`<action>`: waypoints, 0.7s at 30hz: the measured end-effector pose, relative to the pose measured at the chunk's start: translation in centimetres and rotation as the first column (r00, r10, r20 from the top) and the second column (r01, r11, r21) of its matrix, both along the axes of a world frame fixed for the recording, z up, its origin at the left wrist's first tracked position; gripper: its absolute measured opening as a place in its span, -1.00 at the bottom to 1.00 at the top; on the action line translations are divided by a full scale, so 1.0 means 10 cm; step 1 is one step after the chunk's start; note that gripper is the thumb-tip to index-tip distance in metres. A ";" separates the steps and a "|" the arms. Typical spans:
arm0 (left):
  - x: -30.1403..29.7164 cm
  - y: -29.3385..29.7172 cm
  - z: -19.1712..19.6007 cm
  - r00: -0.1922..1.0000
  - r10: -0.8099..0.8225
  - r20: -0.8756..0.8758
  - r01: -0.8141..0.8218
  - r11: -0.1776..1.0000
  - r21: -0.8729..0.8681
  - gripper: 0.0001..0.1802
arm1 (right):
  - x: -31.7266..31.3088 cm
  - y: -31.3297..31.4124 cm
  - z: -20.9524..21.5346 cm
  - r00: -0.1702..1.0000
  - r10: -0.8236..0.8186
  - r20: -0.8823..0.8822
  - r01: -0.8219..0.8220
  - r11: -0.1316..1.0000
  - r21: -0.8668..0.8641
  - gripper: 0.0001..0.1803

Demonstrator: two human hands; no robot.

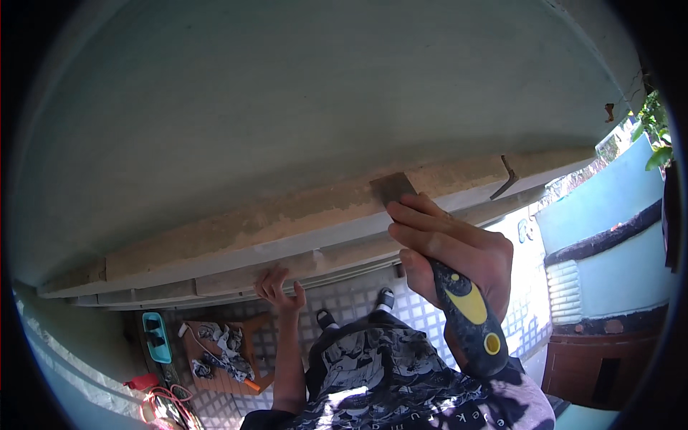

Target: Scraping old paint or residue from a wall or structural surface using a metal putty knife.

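My right hand is wrapped round the black and yellow handle of a putty knife. Its flat metal blade lies against the worn, tan-patched face of a long beam under the pale ceiling. Further left, my left hand holds nothing; its fingers are apart and loosely bent, up by the beam's lower boards. Whether the fingertips touch them I cannot tell. A bent metal rod sticks out of the beam to the right of the blade.
Below on the left stand a wooden stool with crumpled cloths on it and a turquoise tray. A red coiled hose lies near the wall. At the right are a brown cabinet and green leaves. The floor is tiled.
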State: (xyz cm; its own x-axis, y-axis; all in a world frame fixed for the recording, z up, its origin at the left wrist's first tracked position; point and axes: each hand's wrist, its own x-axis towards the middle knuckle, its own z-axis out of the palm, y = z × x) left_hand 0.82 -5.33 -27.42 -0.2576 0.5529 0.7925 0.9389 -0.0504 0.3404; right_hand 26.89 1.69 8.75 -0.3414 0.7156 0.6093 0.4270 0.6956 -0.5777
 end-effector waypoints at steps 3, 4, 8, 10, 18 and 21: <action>-0.03 0.03 -0.01 1.000 -0.019 -0.004 0.019 1.000 0.001 -0.65 | 0.11 -0.17 0.02 0.998 -0.003 0.063 0.001 1.000 0.025 -0.73; -0.01 0.01 -0.01 1.000 -0.031 -0.001 0.031 0.999 -0.008 -0.66 | 0.13 -0.20 0.02 0.995 -0.011 0.097 0.007 0.999 0.042 -0.73; 0.00 0.02 0.02 0.999 -0.015 0.032 0.015 1.000 0.010 -0.66 | 0.02 0.03 0.00 1.000 -0.019 -0.020 0.020 1.000 0.020 -0.72; 0.00 0.03 0.03 1.000 -0.011 0.020 0.011 1.000 0.003 -0.66 | 0.04 -0.07 0.03 1.000 -0.026 -0.010 0.026 1.000 0.011 -0.73; 0.01 0.03 0.05 1.000 -0.021 0.018 0.021 1.000 0.002 -0.65 | 0.02 -0.07 0.05 1.000 -0.014 -0.028 0.014 1.000 0.008 -0.72; -0.02 0.01 0.04 1.000 -0.021 0.010 0.020 1.000 0.002 -0.65 | 0.13 -0.17 -0.02 0.999 -0.010 0.042 0.008 0.999 0.051 -0.74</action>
State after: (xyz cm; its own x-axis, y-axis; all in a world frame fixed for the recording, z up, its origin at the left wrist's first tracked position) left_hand 0.62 -5.26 -26.97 -0.2544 0.5568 0.7907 0.9341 -0.0702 0.3500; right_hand 28.16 -0.03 8.54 -0.3612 0.6872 0.6304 0.4565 0.7197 -0.5231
